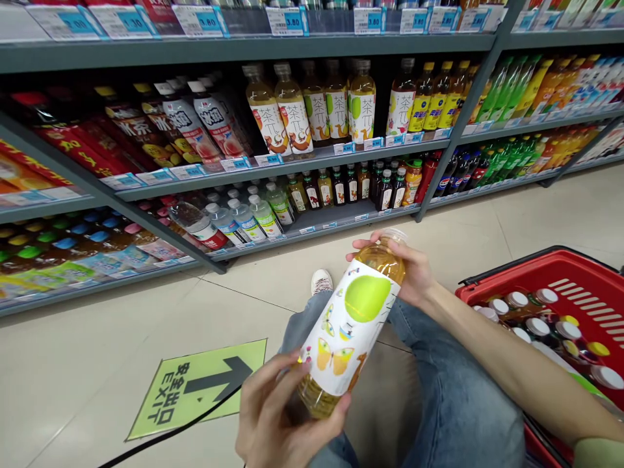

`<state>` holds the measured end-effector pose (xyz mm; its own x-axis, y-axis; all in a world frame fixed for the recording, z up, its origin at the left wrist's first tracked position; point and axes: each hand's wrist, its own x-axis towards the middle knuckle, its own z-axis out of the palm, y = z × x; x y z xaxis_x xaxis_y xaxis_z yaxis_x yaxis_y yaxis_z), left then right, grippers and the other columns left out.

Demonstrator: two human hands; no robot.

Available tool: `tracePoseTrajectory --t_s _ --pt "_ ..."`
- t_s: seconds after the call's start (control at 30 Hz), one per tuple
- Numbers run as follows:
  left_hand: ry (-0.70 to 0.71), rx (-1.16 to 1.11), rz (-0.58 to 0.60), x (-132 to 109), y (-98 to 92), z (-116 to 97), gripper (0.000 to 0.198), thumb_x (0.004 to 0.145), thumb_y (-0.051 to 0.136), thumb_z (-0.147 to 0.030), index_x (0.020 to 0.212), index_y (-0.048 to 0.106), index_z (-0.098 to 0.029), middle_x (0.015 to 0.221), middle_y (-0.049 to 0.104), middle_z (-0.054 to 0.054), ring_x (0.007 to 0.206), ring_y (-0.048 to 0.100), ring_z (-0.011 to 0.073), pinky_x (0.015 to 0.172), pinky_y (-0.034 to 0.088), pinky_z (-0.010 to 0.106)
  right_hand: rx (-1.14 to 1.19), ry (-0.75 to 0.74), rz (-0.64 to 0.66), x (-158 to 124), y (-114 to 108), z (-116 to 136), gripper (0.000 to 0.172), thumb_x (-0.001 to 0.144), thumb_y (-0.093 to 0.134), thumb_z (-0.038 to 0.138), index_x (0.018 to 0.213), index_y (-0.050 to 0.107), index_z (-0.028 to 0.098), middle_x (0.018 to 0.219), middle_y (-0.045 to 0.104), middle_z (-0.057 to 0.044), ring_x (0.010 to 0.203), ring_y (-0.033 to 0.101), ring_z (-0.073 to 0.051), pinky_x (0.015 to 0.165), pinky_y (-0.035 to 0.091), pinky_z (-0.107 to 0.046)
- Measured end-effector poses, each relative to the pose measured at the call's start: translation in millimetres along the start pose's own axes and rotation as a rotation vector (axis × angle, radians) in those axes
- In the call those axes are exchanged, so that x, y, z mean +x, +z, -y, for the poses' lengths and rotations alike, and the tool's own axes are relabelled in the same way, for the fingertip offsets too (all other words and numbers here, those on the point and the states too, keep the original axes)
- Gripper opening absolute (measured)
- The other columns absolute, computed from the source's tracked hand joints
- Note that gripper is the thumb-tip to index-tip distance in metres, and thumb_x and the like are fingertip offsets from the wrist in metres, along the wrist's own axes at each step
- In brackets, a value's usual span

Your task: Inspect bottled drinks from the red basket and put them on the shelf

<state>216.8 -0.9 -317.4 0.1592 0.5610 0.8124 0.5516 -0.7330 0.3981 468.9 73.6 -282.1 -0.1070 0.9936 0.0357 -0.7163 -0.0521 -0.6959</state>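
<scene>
Slantwise, cap pointing away, a tea bottle (pixel 348 325) is clasped: left hand (pixel 280 422) round its base, right hand (pixel 415 270) round its neck.

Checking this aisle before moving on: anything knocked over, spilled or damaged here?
One thing: on the lower shelf, a clear red-labelled bottle seems to lie tipped, unlike the upright water bottles beside it. The tea bottle in the left hand and right hand looks intact; no spill shows.
</scene>
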Motion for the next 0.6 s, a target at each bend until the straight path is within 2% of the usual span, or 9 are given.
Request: tracePoseTrajectory --t_s 0.13,0.2,0.27,0.37,0.47,0.53,0.6 --pt "-0.317 -0.251 0.062 -2 -3.9 13 0.025 0.084 0.074 -0.022 0.107 0.066 -0.021 0.107 0.062 0.008 0.101 0.065 0.02 0.073 0.062 0.027 -0.069 0.007 0.059 -1 -2 -5 0.05 0.068 0.086 0.038 0.113 0.068 0.027 0.131 0.071 -0.007 0.119 0.067 -0.031 0.106 0.048 -0.05" --pt "-0.501 -0.405 0.047 0 -3.6 25 0.016 0.089 0.069 -0.027 0.103 0.068 -0.021 0.105 0.064 0.007 0.097 0.067 0.0192 0.072 0.062 0.025 -0.109 0.012 0.102 -1 -3 -8 0.069 0.061 0.09 0.029 0.125 0.063 0.028 0.141 0.065 -0.007 0.127 0.062 -0.031 0.108 0.047 -0.048" --pt "-0.733 -0.588 0.051 6 -1.7 34 0.021 0.092 0.065 -0.039 0.102 0.069 -0.021 0.103 0.068 0.007 0.087 0.07 0.0194 0.066 0.062 0.026 -0.168 0.009 0.115 0 -4 -9 0.082 0.054 0.093 0.019 0.128 0.059 0.029 0.141 0.064 -0.006 0.127 0.062 -0.029 0.107 0.049 -0.043" --pt "-1.076 -0.816 0.092 23 0.9 38 0.044 0.088 0.062 -0.059 0.105 0.067 -0.018 0.095 0.072 0.007 0.063 0.068 0.0179 0.046 0.055 0.025 -0.298 -0.017 0.052 2 -1 -14 0.079 0.052 0.095 0.013 0.121 0.059 0.026 0.129 0.069 -0.005 0.119 0.066 -0.025 0.099 0.054 -0.036" --pt "-1.341 -0.911 0.159 41 1.0 32 0.051 0.086 0.061 -0.062 0.112 0.062 -0.018 0.084 0.071 0.004 0.041 0.054 0.0117 0.027 0.033 0.018 -0.4 0.001 -0.064 3 4 -22 0.07 0.058 0.096 0.021 0.117 0.058 0.024 0.119 0.072 -0.005 0.108 0.069 -0.023 0.087 0.059 -0.033" --pt "-1.439 -0.934 0.178 47 0.4 29 0.051 0.086 0.06 -0.061 0.115 0.059 -0.019 0.077 0.069 0.002 0.037 0.051 0.0109 0.025 0.025 0.016 -0.453 0.048 -0.14 3 7 -27 0.068 0.062 0.095 0.031 0.117 0.057 0.023 0.114 0.073 -0.006 0.1 0.071 -0.023 0.073 0.061 -0.031" --pt "-1.481 -0.954 0.169 50 0.1 27 0.051 0.085 0.061 -0.062 0.114 0.057 -0.02 0.071 0.066 0.001 0.037 0.053 0.0123 0.027 0.023 0.014 -0.494 0.091 -0.199 2 8 -30 0.069 0.063 0.094 0.038 0.118 0.055 0.023 0.11 0.074 -0.006 0.093 0.072 -0.024 0.063 0.059 -0.029"
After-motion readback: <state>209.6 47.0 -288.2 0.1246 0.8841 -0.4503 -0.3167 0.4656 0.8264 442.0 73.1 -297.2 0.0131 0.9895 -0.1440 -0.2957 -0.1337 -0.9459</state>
